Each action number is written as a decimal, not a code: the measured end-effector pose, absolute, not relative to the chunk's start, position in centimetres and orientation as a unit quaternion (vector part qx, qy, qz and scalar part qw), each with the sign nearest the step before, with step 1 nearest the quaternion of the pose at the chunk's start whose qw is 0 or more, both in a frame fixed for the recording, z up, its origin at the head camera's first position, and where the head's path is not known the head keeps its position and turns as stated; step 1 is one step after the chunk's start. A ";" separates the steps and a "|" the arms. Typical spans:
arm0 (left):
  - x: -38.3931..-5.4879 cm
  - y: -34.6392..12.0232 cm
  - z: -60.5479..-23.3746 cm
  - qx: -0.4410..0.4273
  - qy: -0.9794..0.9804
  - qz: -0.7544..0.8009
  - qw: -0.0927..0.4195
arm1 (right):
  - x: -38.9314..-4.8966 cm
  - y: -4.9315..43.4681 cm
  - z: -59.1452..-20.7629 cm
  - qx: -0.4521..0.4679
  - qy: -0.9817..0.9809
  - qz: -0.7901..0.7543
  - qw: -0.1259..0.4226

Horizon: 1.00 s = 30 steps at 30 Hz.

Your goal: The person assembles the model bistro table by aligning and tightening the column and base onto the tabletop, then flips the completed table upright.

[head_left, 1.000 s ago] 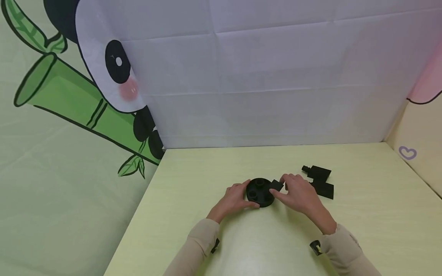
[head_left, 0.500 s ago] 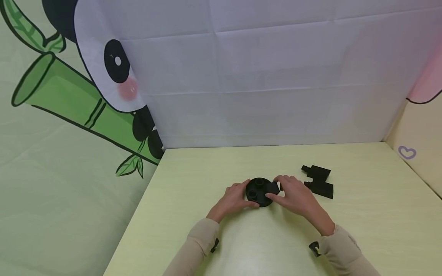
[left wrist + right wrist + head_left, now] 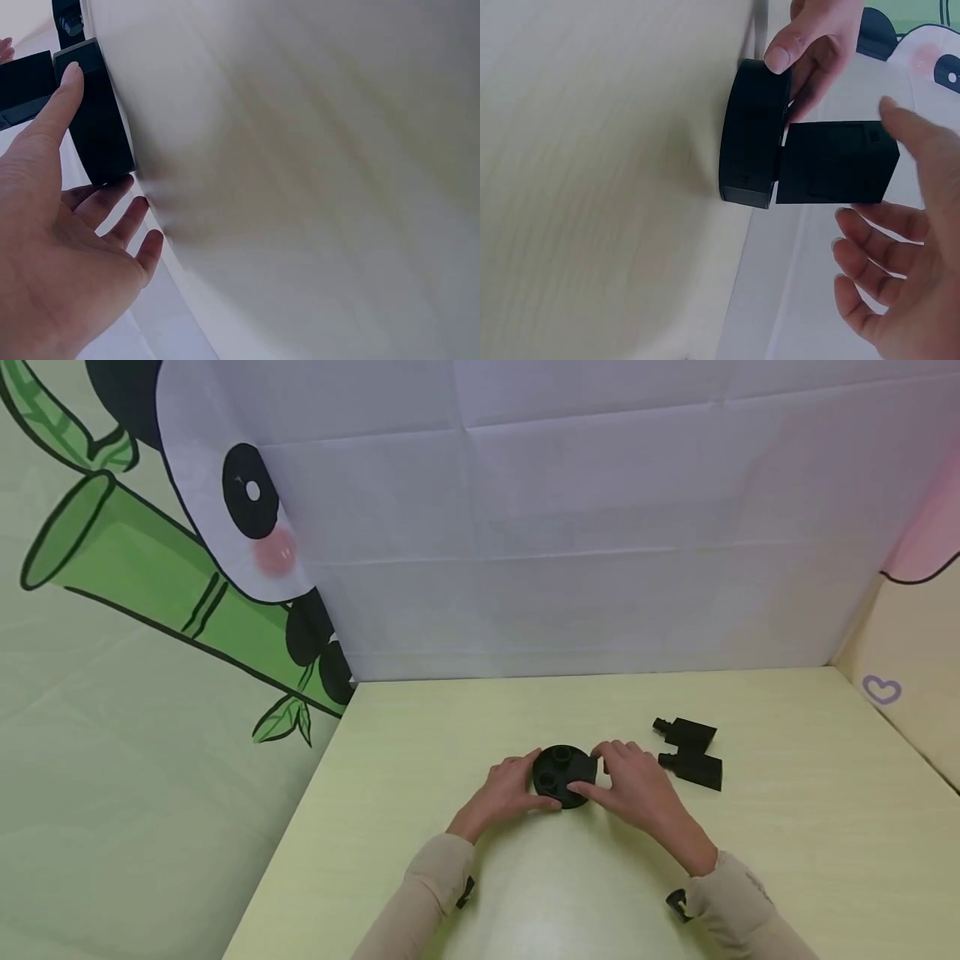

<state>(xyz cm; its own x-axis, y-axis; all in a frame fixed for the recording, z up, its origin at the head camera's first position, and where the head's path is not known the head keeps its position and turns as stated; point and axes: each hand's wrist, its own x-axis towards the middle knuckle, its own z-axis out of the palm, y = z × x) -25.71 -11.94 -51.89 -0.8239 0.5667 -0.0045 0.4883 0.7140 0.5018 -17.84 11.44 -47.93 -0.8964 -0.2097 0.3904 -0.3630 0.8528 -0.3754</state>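
Observation:
A thick round black base (image 3: 557,768) with round raised sockets on its top lies on the table in the head view. My left hand (image 3: 506,793) grips its rim from the left, thumb at the near side and fingers round the far side. Over the base's right part stands a black block (image 3: 832,165) with a slanted end, held between the thumb and fingers of my right hand (image 3: 637,787). In the right wrist view the block's narrow stub end meets the top face of the base, and only a thin gap shows there. The socket under the block is hidden.
Two similar black blocks with slanted ends and narrow stubs, a farther block (image 3: 690,735) and a nearer block (image 3: 693,770), lie on the pale table (image 3: 450,718) right of my right hand. A white cloth wall (image 3: 585,560) rises at the table's back edge.
My right hand has moved left with the block, from the base's right edge to over its right part, and the block has turned more upright. The left hand has stayed on the rim.

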 end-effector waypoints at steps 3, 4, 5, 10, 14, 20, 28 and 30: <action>-25.7 -12.0 -51.9 0.287 0.922 0.246 0.081 | -17.8 11.3 -48.1 0.154 -0.946 0.221 0.182; -25.7 -12.1 -51.9 0.286 0.923 0.245 0.081 | -17.8 11.2 -48.1 0.154 -0.945 0.220 0.185; -25.7 -12.1 -51.9 0.286 0.923 0.245 0.081 | -17.8 11.1 -48.0 0.154 -0.945 0.221 0.186; -25.6 -12.2 -51.7 0.285 0.921 0.251 0.083 | -18.0 10.9 -47.9 0.160 -0.944 0.227 0.180; -25.6 -12.2 -51.7 0.285 0.920 0.254 0.087 | -18.2 10.8 -47.9 0.194 -0.937 0.232 0.173; -25.5 -12.1 -51.7 0.280 0.924 0.245 0.089 | -18.8 10.5 -48.1 0.178 -0.942 0.229 0.170; -25.5 -11.9 -51.6 0.277 0.922 0.254 0.092 | -19.2 10.6 -48.5 0.177 -0.938 0.244 0.173; -25.5 -11.9 -51.7 0.276 0.923 0.252 0.091 | -19.3 10.5 -48.6 0.163 -0.938 0.250 0.178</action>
<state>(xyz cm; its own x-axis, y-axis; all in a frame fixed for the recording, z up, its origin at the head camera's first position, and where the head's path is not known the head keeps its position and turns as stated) -25.54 -11.91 -51.70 -0.8314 0.5549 -0.0293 0.4631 0.7211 0.5153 -19.30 10.45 -48.61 -0.8835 -0.2174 0.4150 -0.3952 0.8215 -0.4111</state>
